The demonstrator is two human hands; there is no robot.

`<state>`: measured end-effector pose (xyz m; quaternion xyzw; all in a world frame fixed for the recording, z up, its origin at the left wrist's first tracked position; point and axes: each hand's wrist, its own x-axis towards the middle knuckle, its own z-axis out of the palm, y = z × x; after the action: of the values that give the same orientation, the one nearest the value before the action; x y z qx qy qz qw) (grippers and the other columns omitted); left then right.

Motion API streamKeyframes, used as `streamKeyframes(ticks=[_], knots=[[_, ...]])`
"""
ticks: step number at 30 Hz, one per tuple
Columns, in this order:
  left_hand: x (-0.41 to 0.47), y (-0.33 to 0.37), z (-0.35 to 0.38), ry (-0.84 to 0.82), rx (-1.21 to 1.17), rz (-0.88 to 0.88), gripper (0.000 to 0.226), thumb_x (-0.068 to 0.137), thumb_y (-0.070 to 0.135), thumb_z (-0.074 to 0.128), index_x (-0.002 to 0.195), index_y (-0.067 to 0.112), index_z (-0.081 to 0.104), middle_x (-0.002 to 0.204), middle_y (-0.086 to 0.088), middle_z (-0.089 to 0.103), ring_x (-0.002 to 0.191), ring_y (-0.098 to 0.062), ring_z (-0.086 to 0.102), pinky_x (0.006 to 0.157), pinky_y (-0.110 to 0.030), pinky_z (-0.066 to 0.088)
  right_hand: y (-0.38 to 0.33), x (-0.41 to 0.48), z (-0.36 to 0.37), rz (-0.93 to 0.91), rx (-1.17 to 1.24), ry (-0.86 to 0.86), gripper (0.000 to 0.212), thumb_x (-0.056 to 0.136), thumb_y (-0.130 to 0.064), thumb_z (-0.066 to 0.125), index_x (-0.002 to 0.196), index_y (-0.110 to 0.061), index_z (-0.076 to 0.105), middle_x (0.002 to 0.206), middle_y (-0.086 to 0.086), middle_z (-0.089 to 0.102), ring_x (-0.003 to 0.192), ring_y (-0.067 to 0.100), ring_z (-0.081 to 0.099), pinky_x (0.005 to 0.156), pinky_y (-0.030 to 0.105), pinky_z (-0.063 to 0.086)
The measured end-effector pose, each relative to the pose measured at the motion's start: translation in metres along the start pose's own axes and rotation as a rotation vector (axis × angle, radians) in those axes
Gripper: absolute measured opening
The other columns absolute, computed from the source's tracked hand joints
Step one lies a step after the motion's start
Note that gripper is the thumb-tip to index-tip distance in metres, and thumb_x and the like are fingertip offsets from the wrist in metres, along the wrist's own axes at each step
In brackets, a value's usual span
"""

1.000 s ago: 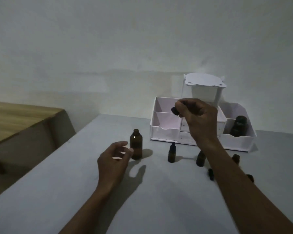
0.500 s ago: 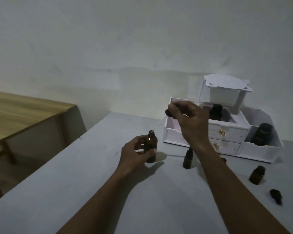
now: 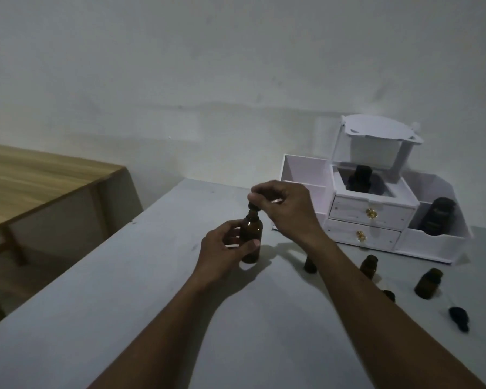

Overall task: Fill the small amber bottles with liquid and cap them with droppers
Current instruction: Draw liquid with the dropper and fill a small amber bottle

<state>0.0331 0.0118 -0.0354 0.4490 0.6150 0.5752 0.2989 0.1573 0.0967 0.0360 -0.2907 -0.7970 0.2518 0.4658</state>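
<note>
An amber bottle point(image 3: 251, 234) stands upright on the grey table point(image 3: 124, 290), and my left hand point(image 3: 223, 249) is wrapped around its body. My right hand point(image 3: 285, 209) pinches a small black cap point(image 3: 253, 205) directly on top of the bottle's neck. Right of my right forearm stand three small amber bottles: one partly hidden point(image 3: 310, 263), one behind it point(image 3: 368, 266) and one farther right point(image 3: 429, 283). A black dropper point(image 3: 459, 318) lies on the table at the far right. Another dark piece point(image 3: 388, 295) shows beside my forearm.
A white organiser point(image 3: 376, 220) with two gold-knobbed drawers stands against the wall at the back right. It holds a dark bottle point(image 3: 358, 179) in its middle well and a large dark bottle point(image 3: 436, 216) in its right bin. A wooden table point(image 3: 40, 181) stands to the left.
My left hand closed around the amber bottle. My right hand came down and left, bringing the black cap onto the bottle's neck. The camera view shifted left.
</note>
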Motion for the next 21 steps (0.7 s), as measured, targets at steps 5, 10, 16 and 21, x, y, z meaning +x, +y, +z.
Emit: streamKeyframes(ticks=[5, 10, 16, 21], knots=[[-0.002, -0.001, 0.000, -0.002, 0.014, 0.014, 0.052, 0.079, 0.026, 0.082, 0.127, 0.023, 0.063, 0.120, 0.003, 0.069, 0.105, -0.015, 0.064, 0.089, -0.031, 0.052, 0.013, -0.009, 0.010, 0.039, -0.039, -0.018, 0.019, 0.086, -0.029, 0.075, 0.102, -0.018, 0.077, 0.093, -0.009, 0.075, 0.082, -0.004, 0.068, 0.070, 0.000, 0.047], [-0.001, -0.002, 0.000, -0.009, 0.012, 0.015, 0.053, 0.078, 0.028, 0.083, 0.127, 0.024, 0.063, 0.121, 0.002, 0.068, 0.108, -0.017, 0.065, 0.091, -0.033, 0.052, 0.009, -0.008, 0.008, 0.033, -0.043, -0.025, 0.027, 0.083, -0.031, 0.077, 0.108, -0.019, 0.075, 0.097, -0.007, 0.076, 0.082, -0.004, 0.068, 0.070, 0.002, 0.049], [-0.008, -0.003, -0.004, 0.188, 0.039, 0.221, 0.063, 0.075, 0.047, 0.079, 0.130, 0.026, 0.058, 0.118, 0.004, 0.065, 0.103, -0.011, 0.063, 0.074, -0.021, 0.050, 0.002, -0.033, -0.032, 0.004, -0.038, 0.035, 0.033, 0.083, -0.033, 0.077, 0.113, -0.021, 0.073, 0.095, -0.008, 0.074, 0.083, 0.002, 0.069, 0.071, 0.016, 0.057], [-0.022, 0.009, -0.001, 0.385, 0.131, 0.399, 0.035, 0.083, 0.026, 0.076, 0.114, 0.014, 0.065, 0.093, 0.000, 0.067, 0.081, -0.004, 0.064, 0.067, -0.015, 0.053, 0.018, -0.076, -0.097, -0.046, -0.125, 0.029, 0.022, 0.081, -0.017, 0.079, 0.102, -0.014, 0.076, 0.094, -0.006, 0.075, 0.082, 0.007, 0.071, 0.072, 0.024, 0.060]])
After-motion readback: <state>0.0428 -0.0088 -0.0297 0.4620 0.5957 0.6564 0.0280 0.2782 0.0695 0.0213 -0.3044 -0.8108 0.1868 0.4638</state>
